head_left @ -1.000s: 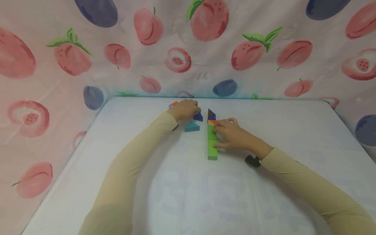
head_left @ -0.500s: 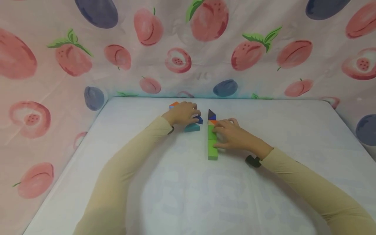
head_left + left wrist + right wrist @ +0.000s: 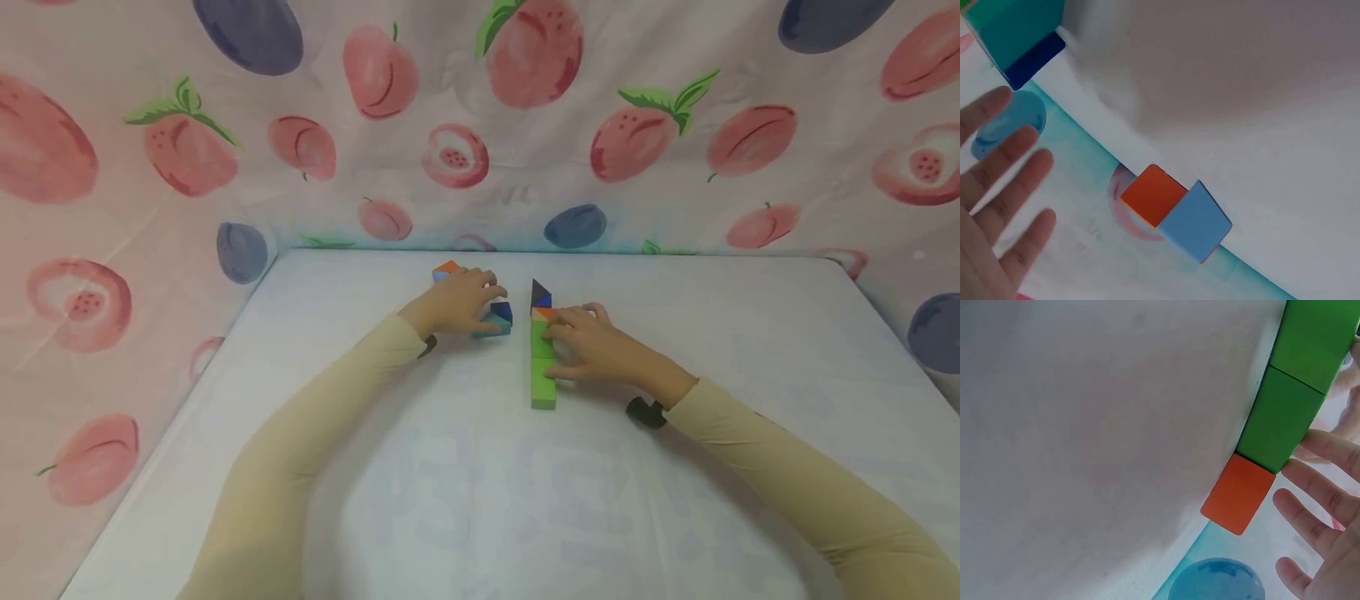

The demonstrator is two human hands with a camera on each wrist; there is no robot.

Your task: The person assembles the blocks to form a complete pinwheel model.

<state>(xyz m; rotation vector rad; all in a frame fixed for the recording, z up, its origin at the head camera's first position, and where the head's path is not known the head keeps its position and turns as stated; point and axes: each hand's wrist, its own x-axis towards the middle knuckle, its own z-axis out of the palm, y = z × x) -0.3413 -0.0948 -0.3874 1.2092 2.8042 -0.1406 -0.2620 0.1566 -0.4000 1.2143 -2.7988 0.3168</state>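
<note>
In the head view my left hand [image 3: 453, 302] lies over a teal block [image 3: 492, 325], its thumb at the block's near side. A dark blue block [image 3: 502, 312] stands against the teal one. The left wrist view shows the fingers spread and nearly straight, with the teal block [image 3: 1019, 31] beyond them. My right hand [image 3: 592, 343] rests at the right side of a row, fingertips on two green blocks [image 3: 543, 382]. An orange-topped block [image 3: 1239, 494] continues that row, followed by a blue block [image 3: 544, 300] and a dark triangular block [image 3: 538, 292] at the far end.
Behind the left hand sits an orange and light blue block [image 3: 1196, 225], partly hidden in the head view. A white cloth covers the table [image 3: 480, 500]. A fruit-print curtain [image 3: 540, 158] rises along the back and left edges.
My left hand has come nearer and slightly left, bringing the dark blue block toward the teal one, and its fingers have loosened. The right hand and its row have stayed still.
</note>
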